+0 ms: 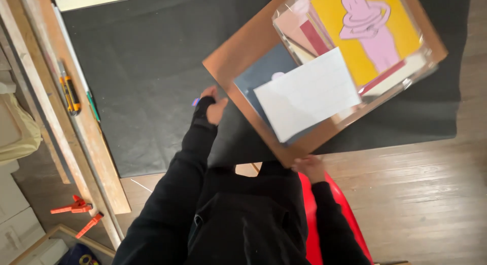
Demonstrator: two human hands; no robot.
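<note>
A brown wooden picture frame (238, 52) lies tilted on black paper (147, 72). Inside it sit a yellow picture with a pink figure (370, 26), a clear glass sheet and a white paper sheet (307, 92). My left hand (214, 105) rests at the frame's left edge, fingers curled, with a small blue-and-pink thing (196, 101) showing beside it. My right hand (309, 167) grips the frame's near corner. Black sleeves cover both arms.
Long wooden boards (56, 108) run along the left, with a yellow utility knife (69, 95) and a green pen (93, 107) on them. Orange clamps (76, 206) lie on the wooden floor. A red seat (314, 219) is beneath me. White boxes stand at far left.
</note>
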